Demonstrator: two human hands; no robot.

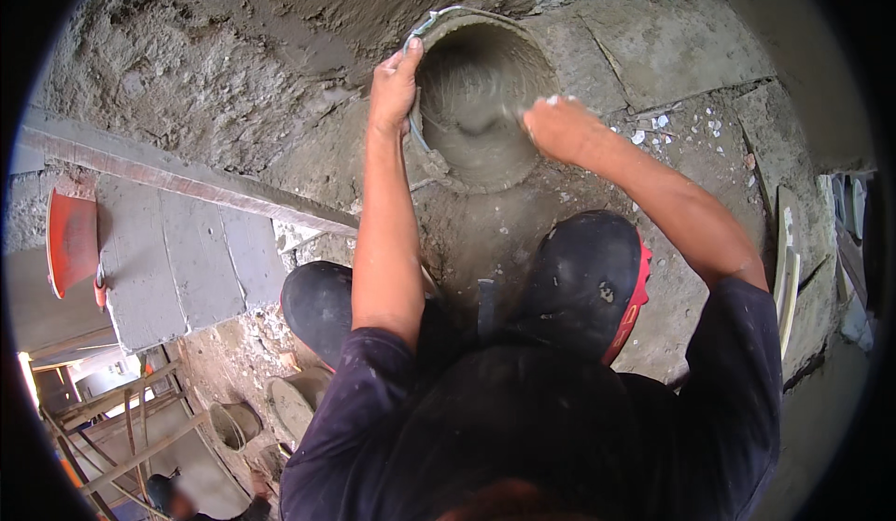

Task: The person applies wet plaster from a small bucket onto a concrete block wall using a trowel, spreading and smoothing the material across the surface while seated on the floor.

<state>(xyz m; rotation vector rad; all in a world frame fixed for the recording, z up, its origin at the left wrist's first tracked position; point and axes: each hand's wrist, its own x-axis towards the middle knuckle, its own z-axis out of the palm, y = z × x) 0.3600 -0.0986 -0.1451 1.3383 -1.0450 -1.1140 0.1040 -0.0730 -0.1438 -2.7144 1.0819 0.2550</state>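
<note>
A mortar-caked bucket (543,66) stands in front of me, its mouth facing up. Wet grey mortar (476,143) coats its inner wall and lies in the bottom. At its left side my left hand (394,90) is closed on the rim, thumb on top, beside the thin wire handle (431,23). My right hand (563,129) is a closed fist over the right part of the mouth. Something blurred shows at its fingers, but what it holds I cannot make out.
My dark boots (583,278) flank the space before the bucket. Rough mortar-covered ground (224,83) lies far left, near a long straight bar (187,171). An orange bucket (73,241) hangs left. More buckets (233,425), wooden scaffolding (131,409) and another person (168,498) are lower left.
</note>
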